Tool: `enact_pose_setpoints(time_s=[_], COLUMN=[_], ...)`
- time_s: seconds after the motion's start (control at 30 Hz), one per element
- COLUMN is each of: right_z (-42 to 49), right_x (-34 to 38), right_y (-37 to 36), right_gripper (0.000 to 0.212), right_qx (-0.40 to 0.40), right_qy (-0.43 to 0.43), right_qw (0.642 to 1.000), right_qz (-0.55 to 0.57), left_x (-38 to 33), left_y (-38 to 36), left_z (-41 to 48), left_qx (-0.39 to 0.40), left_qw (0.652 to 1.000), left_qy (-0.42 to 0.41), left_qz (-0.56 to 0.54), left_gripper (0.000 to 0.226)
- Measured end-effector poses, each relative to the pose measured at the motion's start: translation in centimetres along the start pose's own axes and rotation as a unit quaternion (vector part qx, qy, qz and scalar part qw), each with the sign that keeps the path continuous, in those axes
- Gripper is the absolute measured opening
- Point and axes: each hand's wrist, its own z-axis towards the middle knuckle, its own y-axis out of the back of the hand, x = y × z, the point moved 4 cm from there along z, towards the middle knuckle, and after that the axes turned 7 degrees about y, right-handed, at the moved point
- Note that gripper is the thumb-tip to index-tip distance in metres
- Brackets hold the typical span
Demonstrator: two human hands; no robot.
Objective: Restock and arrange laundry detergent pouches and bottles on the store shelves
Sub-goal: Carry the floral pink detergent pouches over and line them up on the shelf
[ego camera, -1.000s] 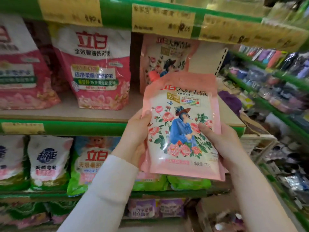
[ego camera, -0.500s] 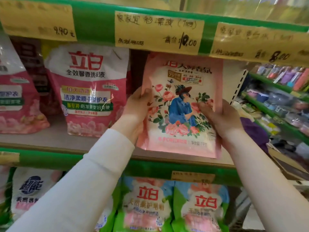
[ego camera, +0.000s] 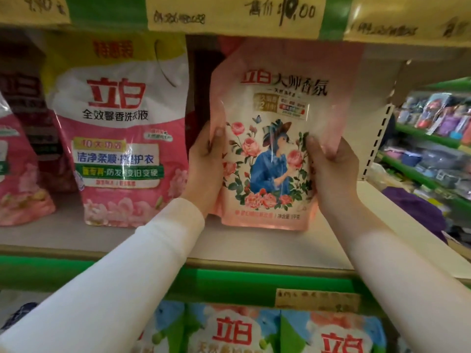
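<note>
Green-edged store shelving fills the view, with a handwritten price label (ego camera: 234, 11) on the rail overhead and a pale shelf (ego camera: 254, 245) below it. The pink pouch (ego camera: 270, 138) stands upright over the right part of that shelf, facing outward, its bottom edge at or just above the board; whether it bears weight yet cannot be told. The left hand (ego camera: 204, 169) and the right hand (ego camera: 334, 174) each hold one side edge, the grip closed on it with a thumb pressed on the front and the fingers hidden behind. This placement looks nearly done: what seems left is to settle the base, let go and square it up beside the big pouch (ego camera: 122, 138) standing to its left, a dark gap between them. Bare board shows to the right, so more stock probably belongs there. A row of green pouches (ego camera: 234, 329) fills the level below. The held pouch is glossy, soft-sided plastic, printed with roses and a figure in blue, dimpled under the thumbs and plump, so it likely sags if released crooked.
</note>
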Motion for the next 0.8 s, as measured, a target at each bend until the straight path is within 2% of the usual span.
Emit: enact_pose_setpoints(time_s=[0.07,0.2,0.3,0.33,0.5,0.63,0.8], right_z=[-0.2,-1.4,-2.7,-3.0,-3.0,-2.8,-2.8], right_x=[0.1,-0.1,-0.4,-0.5,-1.2,-1.5,-1.6], right_y=[0.1,0.5,0.8,0.8,0.5,0.2,0.4], right_gripper=[0.005,0.011,0.042,0.05,0.059,0.052,0.048], right_qx=[0.012,0.071,0.175,0.187,0.157,0.135,0.147], right_qy=[-0.022,-0.144,-0.177,-0.186,-0.182,-0.178,-0.183], right_qw=[0.999,0.981,0.963,0.959,0.959,0.96,0.959], right_qz=[0.02,0.11,0.1,0.107,0.148,0.169,0.157], left_x=[0.3,0.5,0.2,0.3,1.3,1.8,1.8], left_y=[0.3,1.0,1.2,1.4,1.5,1.4,1.9], left_z=[-0.1,-1.1,-1.9,-2.1,-1.5,-0.9,-1.5], left_qx=[-0.005,0.025,0.107,0.122,0.11,0.096,0.096], left_qw=[1.0,0.996,0.98,0.975,0.979,0.983,0.984], left_qy=[0.006,0.058,0.05,0.054,0.056,0.063,0.053], left_qz=[0.022,0.057,0.16,0.177,0.163,0.143,0.139], left_gripper=[0.028,0.025,0.057,0.066,0.065,0.065,0.069])
